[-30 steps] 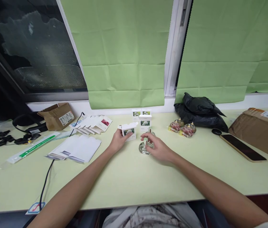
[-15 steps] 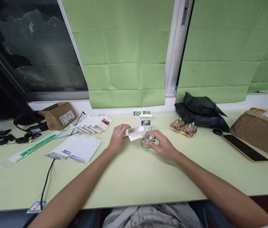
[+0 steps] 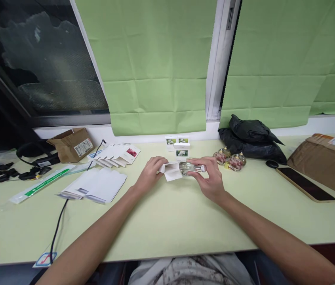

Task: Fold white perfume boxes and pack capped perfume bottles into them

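Right fingers [image 3: 203,160] first: the glass bottle [image 3: 185,168] is pinched sideways by the right hand [image 3: 213,180], thumb along the near side and the other fingertips along the far side, spread only as wide as the glass. A small white box [image 3: 170,166] is gripped by the left hand [image 3: 149,174], fingers curled round its left end; that thumb is hidden, so its spot can't be told. The box is tipped so its mouth faces right, toward the bottle, and a flap [image 3: 174,175] is folded out on the near side. Bottle and mouth are lined up pretty closely, but whether glass and cardboard are touching can't be made out.

For this bit, imo the box is best held lightly so its sides aren't squashed, the flap kept bent out of the way, and the bottle kept level and square to the mouth. An edge could easily be creased if things are forced at an angle, and smooth glass may be a bit slippery.

Just beyond the hands, an upright box [image 3: 182,152] is parked, with two more boxes [image 3: 170,141] behind it. Off right, two round ornaments [image 3: 236,161] are set near the black bags [image 3: 253,148]. Off left, flat white cartons [image 3: 108,186] are piled, with fanned cartons [image 3: 120,152] farther back.
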Motion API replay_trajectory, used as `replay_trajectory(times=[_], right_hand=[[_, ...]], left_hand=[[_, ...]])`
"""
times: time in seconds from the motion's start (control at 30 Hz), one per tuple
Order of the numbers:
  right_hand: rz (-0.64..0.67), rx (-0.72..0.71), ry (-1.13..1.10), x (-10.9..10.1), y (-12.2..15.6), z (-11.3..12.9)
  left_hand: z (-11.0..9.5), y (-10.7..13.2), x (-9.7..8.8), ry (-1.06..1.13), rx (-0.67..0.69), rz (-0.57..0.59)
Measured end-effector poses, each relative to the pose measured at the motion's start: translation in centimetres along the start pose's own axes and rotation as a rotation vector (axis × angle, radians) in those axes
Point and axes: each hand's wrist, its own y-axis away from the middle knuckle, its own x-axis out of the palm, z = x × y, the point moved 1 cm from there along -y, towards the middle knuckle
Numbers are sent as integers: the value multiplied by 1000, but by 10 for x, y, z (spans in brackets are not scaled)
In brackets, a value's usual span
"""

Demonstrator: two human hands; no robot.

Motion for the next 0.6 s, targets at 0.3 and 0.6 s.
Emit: replay_trajectory(times=[0.3, 0.6], right_hand=[[112, -29, -82, 5, 5, 2], [225, 41, -92, 5, 4, 1]], left_hand=[[-21, 0, 8, 143, -28, 23], [-28, 0, 9, 158, -70, 46]])
